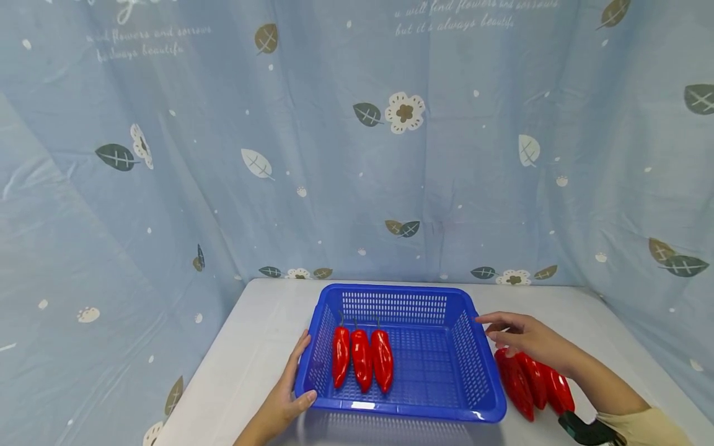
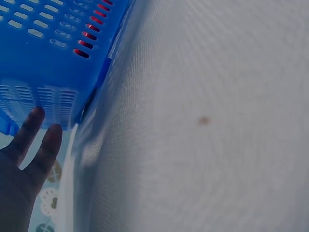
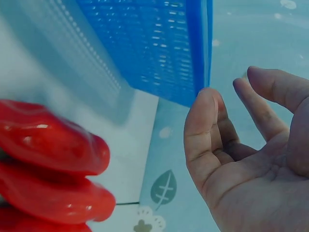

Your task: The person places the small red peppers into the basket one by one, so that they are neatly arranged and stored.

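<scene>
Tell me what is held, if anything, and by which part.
Left hand touches the blue basket on its left side, grip unclear; right hand merely touches the right rim.

The blue plastic basket (image 1: 426,356), rectangular with slotted walls, sits upright before me on the table (image 1: 268,328). Inside, toward my left, three glossy red peppers (image 1: 362,359) lie side by side, stems pointing away from me. Three more red peppers (image 1: 532,379) lie slanted, close together, just outside its right wall.
</scene>
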Tool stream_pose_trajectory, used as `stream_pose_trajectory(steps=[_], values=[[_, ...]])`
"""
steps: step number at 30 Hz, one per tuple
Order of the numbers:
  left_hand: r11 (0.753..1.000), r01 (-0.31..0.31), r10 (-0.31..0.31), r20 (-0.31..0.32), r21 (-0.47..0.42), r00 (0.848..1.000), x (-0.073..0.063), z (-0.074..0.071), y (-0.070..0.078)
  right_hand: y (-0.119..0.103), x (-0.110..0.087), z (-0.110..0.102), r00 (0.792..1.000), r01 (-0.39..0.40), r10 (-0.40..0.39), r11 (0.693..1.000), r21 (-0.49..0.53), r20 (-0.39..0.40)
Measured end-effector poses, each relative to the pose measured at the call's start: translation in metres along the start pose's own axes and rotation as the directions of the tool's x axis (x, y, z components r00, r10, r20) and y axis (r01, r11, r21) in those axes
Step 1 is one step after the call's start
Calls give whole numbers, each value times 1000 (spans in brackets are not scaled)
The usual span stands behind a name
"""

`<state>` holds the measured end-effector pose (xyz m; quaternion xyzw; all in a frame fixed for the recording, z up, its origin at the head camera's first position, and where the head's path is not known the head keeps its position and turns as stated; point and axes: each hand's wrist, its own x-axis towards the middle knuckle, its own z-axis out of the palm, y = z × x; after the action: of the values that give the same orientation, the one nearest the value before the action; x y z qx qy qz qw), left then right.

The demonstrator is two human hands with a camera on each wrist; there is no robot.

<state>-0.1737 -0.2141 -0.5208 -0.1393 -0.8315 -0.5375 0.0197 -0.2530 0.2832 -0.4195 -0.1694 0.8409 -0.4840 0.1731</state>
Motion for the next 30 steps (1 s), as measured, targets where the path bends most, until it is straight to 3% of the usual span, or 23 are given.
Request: stream_pose_trajectory(steps=[7, 30], values=[[999, -49, 49, 4, -3, 999, 0, -1, -2, 10, -12, -7, 999, -28, 27, 999, -24, -22], [1000, -17, 17, -6, -4, 1000, -1, 0, -1, 47, -39, -23, 973, -218, 215, 976, -24, -88]])
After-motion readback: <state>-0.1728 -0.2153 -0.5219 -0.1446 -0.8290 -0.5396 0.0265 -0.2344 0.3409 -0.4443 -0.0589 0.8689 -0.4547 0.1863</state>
